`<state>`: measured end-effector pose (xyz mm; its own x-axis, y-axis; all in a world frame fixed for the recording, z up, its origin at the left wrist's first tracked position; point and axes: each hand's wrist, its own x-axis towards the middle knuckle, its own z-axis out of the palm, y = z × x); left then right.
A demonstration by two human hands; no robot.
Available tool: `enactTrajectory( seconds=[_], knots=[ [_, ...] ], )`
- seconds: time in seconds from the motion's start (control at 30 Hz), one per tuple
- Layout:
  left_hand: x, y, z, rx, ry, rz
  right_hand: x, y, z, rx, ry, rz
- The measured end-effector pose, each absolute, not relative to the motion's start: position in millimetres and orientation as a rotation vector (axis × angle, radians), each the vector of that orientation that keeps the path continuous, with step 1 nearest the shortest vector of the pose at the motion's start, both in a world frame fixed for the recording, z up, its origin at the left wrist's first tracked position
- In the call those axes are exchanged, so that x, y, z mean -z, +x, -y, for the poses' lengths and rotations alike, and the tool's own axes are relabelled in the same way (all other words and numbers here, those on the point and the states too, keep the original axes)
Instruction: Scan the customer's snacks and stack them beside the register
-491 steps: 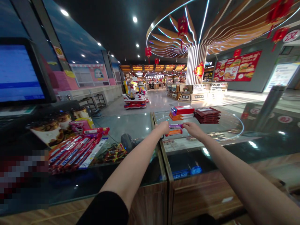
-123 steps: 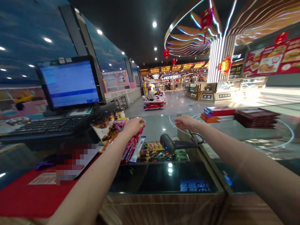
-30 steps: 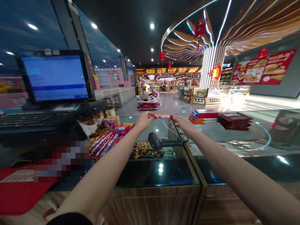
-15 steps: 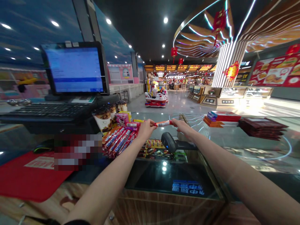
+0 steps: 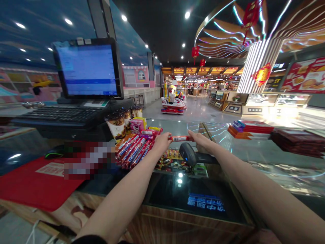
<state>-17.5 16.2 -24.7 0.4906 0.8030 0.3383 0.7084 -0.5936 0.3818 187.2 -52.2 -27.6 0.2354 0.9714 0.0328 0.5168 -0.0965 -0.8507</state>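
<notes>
A candy roll (image 5: 179, 138) is held closed between both hands, end to end: one end is gripped by the left hand (image 5: 162, 141), the other is pinched by the right hand (image 5: 199, 138). Both forearms (image 5: 127, 200) are stretched forward and angled inward over the glass counter (image 5: 175, 193). A barcode scanner (image 5: 189, 154) is lying just below the right hand, and a pile of candy rolls (image 5: 133, 152) is lying beside the left hand.
</notes>
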Motion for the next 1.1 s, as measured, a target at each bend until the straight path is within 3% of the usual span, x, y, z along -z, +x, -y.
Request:
enactTrajectory(
  seconds=[0.33,0.6,0.83,1.1],
  knots=[
    [27,-20,-14,-0.666,2.663,-1.366,29,187,52,-0.641,-1.738,1.417],
    [27,-24,-15,-0.704,2.672,-1.324,18,205,94,-0.359,-1.606,1.765],
    [29,-26,-17,-0.746,2.607,-1.261,13,208,154,-0.456,-1.535,2.04],
    [24,-27,-11,-0.734,2.622,-1.286,25,201,158,-0.175,-1.592,2.146]
  ],
)
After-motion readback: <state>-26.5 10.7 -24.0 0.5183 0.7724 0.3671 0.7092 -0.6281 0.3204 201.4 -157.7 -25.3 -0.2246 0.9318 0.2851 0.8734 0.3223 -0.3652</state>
